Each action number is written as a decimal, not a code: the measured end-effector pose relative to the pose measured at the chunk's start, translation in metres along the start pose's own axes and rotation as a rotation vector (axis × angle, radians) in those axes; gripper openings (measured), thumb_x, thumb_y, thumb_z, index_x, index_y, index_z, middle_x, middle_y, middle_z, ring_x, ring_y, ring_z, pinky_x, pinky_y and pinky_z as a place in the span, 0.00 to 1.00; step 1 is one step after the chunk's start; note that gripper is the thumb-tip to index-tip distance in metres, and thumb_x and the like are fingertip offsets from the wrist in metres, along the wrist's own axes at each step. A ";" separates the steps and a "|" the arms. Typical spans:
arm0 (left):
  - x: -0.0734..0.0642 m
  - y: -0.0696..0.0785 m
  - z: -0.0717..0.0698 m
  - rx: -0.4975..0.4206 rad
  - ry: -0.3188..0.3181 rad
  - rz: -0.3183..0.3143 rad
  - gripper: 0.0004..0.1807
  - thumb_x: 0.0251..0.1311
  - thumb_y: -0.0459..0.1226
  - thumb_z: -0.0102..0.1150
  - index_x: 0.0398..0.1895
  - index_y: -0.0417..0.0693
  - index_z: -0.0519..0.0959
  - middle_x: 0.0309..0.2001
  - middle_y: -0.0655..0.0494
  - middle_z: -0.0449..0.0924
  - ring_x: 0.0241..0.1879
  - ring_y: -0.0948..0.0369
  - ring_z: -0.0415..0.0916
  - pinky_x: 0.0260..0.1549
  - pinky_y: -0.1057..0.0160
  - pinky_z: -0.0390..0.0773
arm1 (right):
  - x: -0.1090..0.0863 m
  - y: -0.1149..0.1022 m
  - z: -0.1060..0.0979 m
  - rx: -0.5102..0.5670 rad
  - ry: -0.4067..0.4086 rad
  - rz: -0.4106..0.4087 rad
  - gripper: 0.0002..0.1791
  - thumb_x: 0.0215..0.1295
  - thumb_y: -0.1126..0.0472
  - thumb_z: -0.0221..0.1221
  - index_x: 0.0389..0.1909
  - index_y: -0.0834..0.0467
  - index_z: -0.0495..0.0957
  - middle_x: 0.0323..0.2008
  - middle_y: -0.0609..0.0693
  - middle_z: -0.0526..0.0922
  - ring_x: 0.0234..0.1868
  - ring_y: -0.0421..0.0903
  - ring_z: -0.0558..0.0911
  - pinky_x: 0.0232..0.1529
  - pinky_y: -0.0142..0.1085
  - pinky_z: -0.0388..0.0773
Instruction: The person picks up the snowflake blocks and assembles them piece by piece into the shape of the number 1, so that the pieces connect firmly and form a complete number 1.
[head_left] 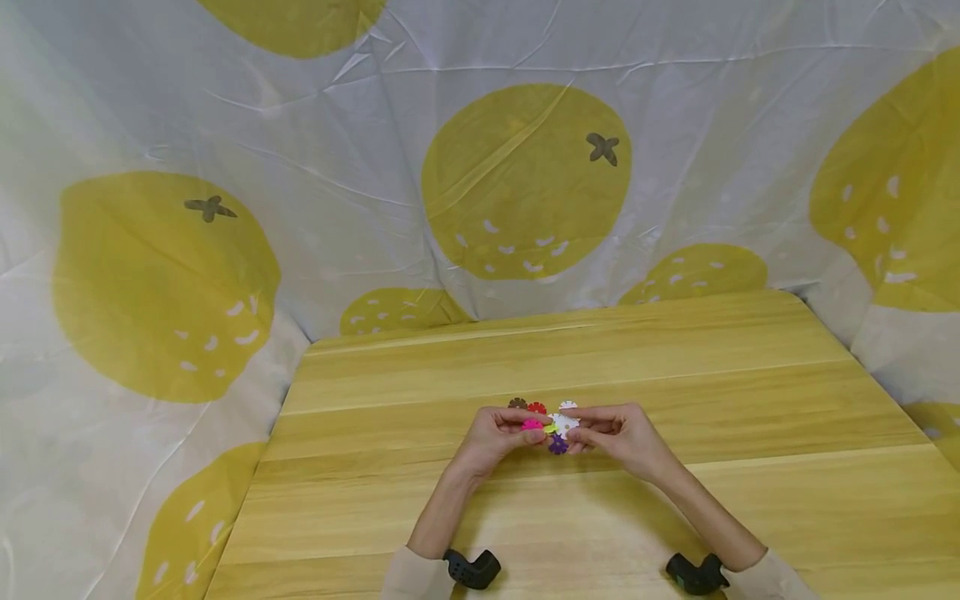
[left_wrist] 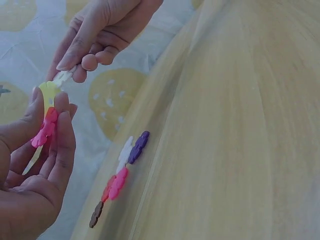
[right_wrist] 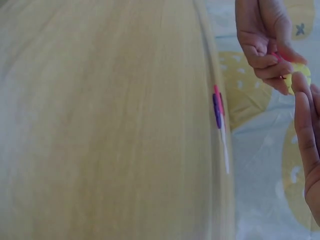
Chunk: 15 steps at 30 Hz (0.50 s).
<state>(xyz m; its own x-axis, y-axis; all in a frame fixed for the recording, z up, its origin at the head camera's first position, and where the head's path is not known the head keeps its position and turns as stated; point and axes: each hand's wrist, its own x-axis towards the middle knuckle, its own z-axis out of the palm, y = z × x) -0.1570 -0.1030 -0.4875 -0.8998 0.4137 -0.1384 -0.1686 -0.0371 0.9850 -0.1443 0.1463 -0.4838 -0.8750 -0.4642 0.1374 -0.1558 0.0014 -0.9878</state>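
Between both hands, above the table, is a small group of flower-shaped plastic interlocking discs. My left hand [head_left: 491, 435] pinches the pink disc [left_wrist: 44, 132], with an orange-red piece against it and a yellow disc [left_wrist: 49, 92] just above. My right hand [head_left: 628, 437] holds a white disc [left_wrist: 64, 76] between thumb and fingers, touching the yellow disc's edge; whether the two are slotted together I cannot tell. On the tabletop lie more discs: purple [left_wrist: 139, 147], white [left_wrist: 125, 154], pink [left_wrist: 118, 183], red [head_left: 536, 407] and brown [head_left: 517, 403]. In the right wrist view, fingers hide the held white disc.
The wooden table [head_left: 360, 500] has its far edge against a hanging cloth [head_left: 337, 208] printed with lemons. Black wrist devices stick out inward from the left cuff [head_left: 474, 569] and the right cuff [head_left: 696, 573]. The loose discs lie just beyond the hands.
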 end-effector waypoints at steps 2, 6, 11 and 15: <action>0.000 0.001 0.001 0.013 -0.004 0.005 0.18 0.62 0.30 0.71 0.52 0.27 0.84 0.45 0.45 0.90 0.38 0.62 0.90 0.50 0.57 0.87 | 0.000 -0.001 -0.001 -0.003 -0.007 0.003 0.20 0.71 0.70 0.62 0.60 0.75 0.78 0.41 0.72 0.88 0.35 0.47 0.92 0.42 0.55 0.85; 0.000 0.001 0.003 0.040 -0.014 0.016 0.18 0.61 0.32 0.72 0.51 0.28 0.85 0.46 0.42 0.90 0.37 0.65 0.89 0.47 0.59 0.87 | 0.000 -0.004 -0.003 -0.028 -0.013 0.013 0.19 0.71 0.69 0.62 0.60 0.74 0.79 0.40 0.70 0.88 0.35 0.48 0.92 0.41 0.54 0.85; 0.001 0.000 0.003 0.072 -0.021 0.030 0.16 0.61 0.31 0.72 0.49 0.28 0.86 0.43 0.48 0.90 0.36 0.67 0.88 0.41 0.66 0.86 | 0.000 -0.006 -0.004 -0.065 -0.024 0.016 0.18 0.71 0.69 0.63 0.58 0.72 0.81 0.38 0.70 0.89 0.33 0.49 0.91 0.40 0.52 0.86; 0.000 0.000 0.004 0.085 -0.034 0.038 0.16 0.61 0.32 0.72 0.48 0.28 0.86 0.42 0.51 0.90 0.36 0.67 0.87 0.38 0.68 0.84 | 0.000 -0.006 -0.002 -0.051 -0.037 0.015 0.17 0.71 0.70 0.62 0.57 0.72 0.81 0.38 0.73 0.88 0.33 0.50 0.91 0.40 0.52 0.86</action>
<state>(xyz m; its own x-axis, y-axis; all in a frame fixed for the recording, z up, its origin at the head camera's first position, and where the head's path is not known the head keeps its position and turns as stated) -0.1560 -0.0994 -0.4872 -0.8906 0.4440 -0.0990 -0.0986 0.0240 0.9948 -0.1441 0.1482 -0.4782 -0.8598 -0.4965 0.1190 -0.1669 0.0531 -0.9845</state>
